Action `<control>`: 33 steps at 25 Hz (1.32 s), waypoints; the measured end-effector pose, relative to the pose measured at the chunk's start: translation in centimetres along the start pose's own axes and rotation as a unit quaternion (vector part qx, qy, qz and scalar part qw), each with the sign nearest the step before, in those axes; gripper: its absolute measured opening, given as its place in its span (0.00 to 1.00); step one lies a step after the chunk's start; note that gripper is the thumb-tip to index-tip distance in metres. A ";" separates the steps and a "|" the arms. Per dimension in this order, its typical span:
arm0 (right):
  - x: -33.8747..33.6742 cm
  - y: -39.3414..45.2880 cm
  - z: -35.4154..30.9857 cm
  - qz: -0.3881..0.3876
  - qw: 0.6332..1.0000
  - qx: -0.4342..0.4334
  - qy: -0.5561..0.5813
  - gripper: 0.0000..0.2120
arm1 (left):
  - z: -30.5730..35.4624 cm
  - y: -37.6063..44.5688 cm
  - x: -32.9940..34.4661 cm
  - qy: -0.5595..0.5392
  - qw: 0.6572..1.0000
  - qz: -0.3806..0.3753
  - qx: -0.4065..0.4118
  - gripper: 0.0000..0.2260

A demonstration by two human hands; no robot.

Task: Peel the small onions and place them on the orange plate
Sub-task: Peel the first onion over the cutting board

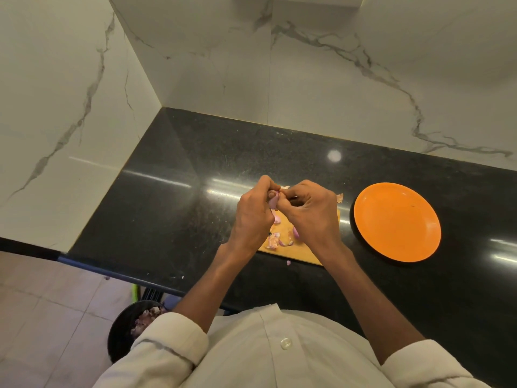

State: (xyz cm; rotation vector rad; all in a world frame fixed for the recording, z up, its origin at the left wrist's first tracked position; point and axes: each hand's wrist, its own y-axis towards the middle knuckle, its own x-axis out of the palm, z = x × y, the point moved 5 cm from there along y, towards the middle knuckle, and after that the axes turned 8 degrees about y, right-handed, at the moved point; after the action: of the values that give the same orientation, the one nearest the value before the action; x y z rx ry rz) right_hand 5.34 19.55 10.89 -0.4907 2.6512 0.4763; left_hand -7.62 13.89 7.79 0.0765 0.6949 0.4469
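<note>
A small pinkish onion (273, 201) is held up between both hands above a wooden cutting board (300, 249). My left hand (253, 214) grips it from the left with curled fingers. My right hand (309, 214) pinches at its top, where a bit of skin sticks out. Loose onion pieces and skins (277, 240) lie on the board under my hands. The orange plate (397, 221) sits to the right on the black counter, with nothing on it.
The black counter (173, 197) ends at marble walls on the left and at the back. A scrap of skin (339, 198) lies beyond the board. Below the counter's front edge, a black bin (123, 329) on the floor holds onion peels.
</note>
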 end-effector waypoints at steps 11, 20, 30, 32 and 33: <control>0.0 -0.5 1.5 -0.025 0.986 0.110 0.122 0.21 | 0.2 0.4 -1.0 -0.113 0.989 -0.091 -0.012 0.10; -0.2 -0.6 1.1 -0.049 0.989 0.071 0.118 0.19 | 0.5 0.6 -1.5 -0.019 0.991 -0.132 -0.002 0.06; -0.2 -0.5 1.5 -0.062 0.981 0.083 0.166 0.21 | 0.2 0.8 -1.7 -0.129 0.986 -0.089 -0.055 0.06; 0.1 -0.5 1.5 -0.093 0.959 0.129 0.234 0.20 | 0.4 0.7 -2.0 -0.131 0.986 -0.089 -0.042 0.08; 0.2 -0.6 1.4 -0.103 0.946 0.147 0.269 0.21 | 0.4 0.6 -2.1 -0.133 0.987 -0.086 -0.038 0.08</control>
State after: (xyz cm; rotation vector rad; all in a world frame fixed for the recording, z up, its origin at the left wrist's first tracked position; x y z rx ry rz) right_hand 5.83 19.46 9.44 -0.8935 3.0535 -0.1479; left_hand -9.01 13.62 9.54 0.0045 0.4177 0.2903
